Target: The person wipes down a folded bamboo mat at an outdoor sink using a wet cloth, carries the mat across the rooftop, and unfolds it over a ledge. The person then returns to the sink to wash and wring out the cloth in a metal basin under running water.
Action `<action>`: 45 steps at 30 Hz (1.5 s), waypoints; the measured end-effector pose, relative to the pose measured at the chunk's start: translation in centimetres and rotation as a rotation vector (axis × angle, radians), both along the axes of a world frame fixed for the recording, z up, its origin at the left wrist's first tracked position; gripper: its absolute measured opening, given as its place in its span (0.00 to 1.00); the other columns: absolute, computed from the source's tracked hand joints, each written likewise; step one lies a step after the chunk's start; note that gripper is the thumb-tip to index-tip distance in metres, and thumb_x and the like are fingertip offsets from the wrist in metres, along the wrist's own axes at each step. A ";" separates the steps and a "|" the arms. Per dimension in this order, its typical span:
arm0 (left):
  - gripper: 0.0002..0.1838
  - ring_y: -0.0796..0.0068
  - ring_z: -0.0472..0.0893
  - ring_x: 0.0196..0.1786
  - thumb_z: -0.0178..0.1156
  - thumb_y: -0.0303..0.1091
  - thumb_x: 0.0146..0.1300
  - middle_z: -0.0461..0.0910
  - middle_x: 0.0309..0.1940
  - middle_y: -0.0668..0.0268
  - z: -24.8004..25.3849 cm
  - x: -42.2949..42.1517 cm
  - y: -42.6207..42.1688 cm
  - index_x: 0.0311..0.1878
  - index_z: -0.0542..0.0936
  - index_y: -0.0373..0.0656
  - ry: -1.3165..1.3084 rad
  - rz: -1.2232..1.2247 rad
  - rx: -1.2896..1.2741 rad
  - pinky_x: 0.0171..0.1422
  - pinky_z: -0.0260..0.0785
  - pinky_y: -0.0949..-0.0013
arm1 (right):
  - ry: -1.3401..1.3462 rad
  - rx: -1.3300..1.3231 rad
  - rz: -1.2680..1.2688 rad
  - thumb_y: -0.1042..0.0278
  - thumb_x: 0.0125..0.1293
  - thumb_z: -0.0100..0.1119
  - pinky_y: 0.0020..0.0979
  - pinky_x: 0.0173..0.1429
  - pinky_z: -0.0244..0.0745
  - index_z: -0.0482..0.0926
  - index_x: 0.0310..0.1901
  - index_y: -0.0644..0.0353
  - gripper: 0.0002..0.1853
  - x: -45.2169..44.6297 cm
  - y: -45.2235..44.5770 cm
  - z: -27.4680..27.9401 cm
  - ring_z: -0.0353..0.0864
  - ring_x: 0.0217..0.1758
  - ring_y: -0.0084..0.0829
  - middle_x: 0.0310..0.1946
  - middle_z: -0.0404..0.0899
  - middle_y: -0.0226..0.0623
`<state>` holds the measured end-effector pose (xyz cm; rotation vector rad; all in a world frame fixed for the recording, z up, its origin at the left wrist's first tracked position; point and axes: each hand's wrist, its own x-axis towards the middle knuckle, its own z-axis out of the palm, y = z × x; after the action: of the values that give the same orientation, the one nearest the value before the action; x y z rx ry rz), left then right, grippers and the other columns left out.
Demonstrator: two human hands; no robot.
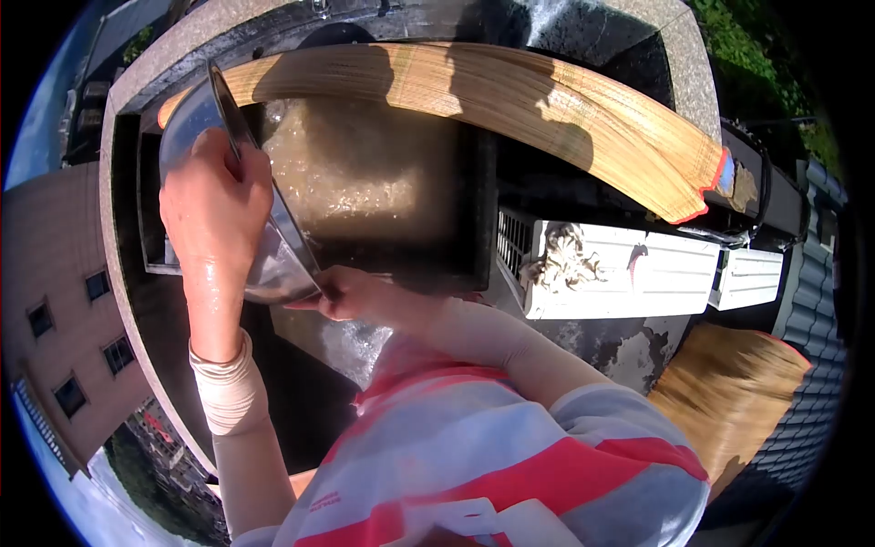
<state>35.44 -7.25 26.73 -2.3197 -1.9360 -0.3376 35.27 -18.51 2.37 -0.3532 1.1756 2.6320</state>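
- Head view, the relation that counts: the metal basin [276,263], left of centre in the frame, is tipped on its side, its mouth seeming to face right, towards the murky water [365,182] in the upper middle.
- Its rim, seen nearly edge-on, slants from the upper left down to the right, ending near the right hand [354,296].
- Neither hand is nearer: both touch it. The left hand [217,196] is curled firmly over its middle, the back of the hand towards the camera, fingertips mostly hidden. The right hand pinches the lower end of the rim, thumb and fingers close together.
- The basin is smooth, shiny and silvery, with a thin rim and bright glare on the lower wall; how much it holds cannot be told.
- Above the water, a straw-coloured mat [492,91] stretches across the frame.
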 end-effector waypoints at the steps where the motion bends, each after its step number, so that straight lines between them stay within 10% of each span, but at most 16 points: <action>1: 0.12 0.47 0.75 0.25 0.57 0.34 0.54 0.74 0.19 0.52 0.5 0.3 -0.5 0.22 0.70 0.36 0.036 -0.036 0.018 0.30 0.66 0.54 | 0.042 0.033 0.004 0.84 0.54 0.44 0.17 0.12 0.55 0.68 0.48 0.71 0.17 -1.0 -0.6 -0.1 0.78 0.53 0.48 0.51 0.73 0.58; 8: 0.12 0.49 0.73 0.22 0.59 0.31 0.54 0.71 0.17 0.53 2.5 -1.6 -4.5 0.21 0.69 0.36 0.008 0.109 0.015 0.26 0.64 0.57 | -0.007 0.165 0.113 0.85 0.56 0.44 0.13 0.11 0.59 0.71 0.47 0.68 0.16 -1.3 -3.4 1.5 0.78 0.52 0.50 0.48 0.75 0.54; 15: 0.19 0.85 0.63 0.12 0.60 0.37 0.61 0.67 0.10 0.71 -0.9 -12.0 -10.8 0.20 0.65 0.41 -0.794 0.484 -0.050 0.16 0.52 0.80 | -0.772 0.440 -0.078 0.85 0.51 0.55 0.41 0.33 0.81 0.75 0.38 0.70 0.11 4.5 -1.1 -2.7 0.81 0.31 0.40 0.34 0.77 0.46; 23: 0.11 0.76 0.75 0.27 0.61 0.34 0.59 0.72 0.25 0.66 -20.2 -17.9 -9.3 0.34 0.73 0.35 -1.421 0.678 -0.603 0.29 0.76 0.71 | -1.789 0.886 0.067 0.74 0.54 0.58 0.38 0.21 0.81 0.71 0.44 0.74 0.17 12.5 2.0 -6.1 0.82 0.26 0.39 0.35 0.78 0.49; 26: 0.08 0.70 0.77 0.31 0.59 0.28 0.59 0.74 0.28 0.64 -25.2 -16.2 -6.4 0.36 0.74 0.33 -1.790 0.629 -0.604 0.34 0.78 0.63 | -1.727 0.810 -0.086 0.71 0.54 0.60 0.40 0.24 0.83 0.69 0.48 0.72 0.21 14.1 3.2 -8.2 0.82 0.31 0.40 0.38 0.79 0.49; 28: 0.07 0.64 0.79 0.38 0.58 0.24 0.58 0.78 0.35 0.60 -27.9 -15.9 -4.8 0.40 0.76 0.34 -1.809 0.604 -0.622 0.38 0.77 0.59 | -1.795 0.713 -0.122 0.69 0.54 0.63 0.42 0.32 0.83 0.69 0.51 0.68 0.24 14.2 2.8 -4.9 0.82 0.38 0.43 0.43 0.78 0.47; 33: 0.12 0.64 0.75 0.46 0.57 0.23 0.60 0.75 0.43 0.60 -34.7 -17.4 -2.7 0.47 0.72 0.36 -1.890 0.476 -0.847 0.50 0.74 0.58 | -2.948 0.991 -0.104 0.68 0.53 0.64 0.38 0.57 0.66 0.71 0.54 0.58 0.25 19.4 -5.9 -0.7 0.68 0.53 0.44 0.49 0.73 0.46; 36: 0.11 0.66 0.76 0.45 0.56 0.23 0.60 0.75 0.42 0.62 -35.5 -17.0 -2.2 0.47 0.72 0.36 -1.869 0.551 -0.852 0.50 0.73 0.61 | -2.980 0.524 0.542 0.67 0.53 0.63 0.41 0.58 0.65 0.77 0.45 0.58 0.16 25.6 -14.5 -5.2 0.67 0.54 0.47 0.52 0.70 0.43; 40: 0.11 0.67 0.76 0.45 0.57 0.24 0.61 0.75 0.42 0.62 -36.8 -17.6 -2.2 0.47 0.72 0.37 -1.807 0.606 -0.920 0.51 0.73 0.63 | -2.604 0.340 1.157 0.48 0.43 0.72 0.52 0.61 0.64 0.71 0.57 0.45 0.36 27.8 -17.8 -8.3 0.59 0.64 0.51 0.61 0.62 0.39; 42: 0.11 0.67 0.76 0.46 0.57 0.25 0.62 0.75 0.43 0.62 -37.1 -17.8 -2.3 0.47 0.72 0.38 -1.792 0.600 -0.960 0.52 0.73 0.63 | -2.424 0.258 1.020 0.45 0.43 0.72 0.50 0.62 0.63 0.74 0.52 0.46 0.33 28.7 -17.1 -9.7 0.58 0.67 0.45 0.65 0.61 0.36; 45: 0.11 0.66 0.77 0.49 0.56 0.29 0.64 0.76 0.43 0.63 -35.4 -17.1 -2.6 0.48 0.71 0.39 -1.710 0.601 -1.100 0.51 0.74 0.63 | -2.629 0.249 0.816 0.57 0.44 0.71 0.45 0.49 0.72 0.80 0.34 0.53 0.16 31.8 -18.9 -16.7 0.76 0.44 0.36 0.35 0.78 0.37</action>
<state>18.32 -9.80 -8.68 -1.1459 -4.1847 -2.0735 67.12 -37.42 -14.29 -2.7890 -0.4306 0.3625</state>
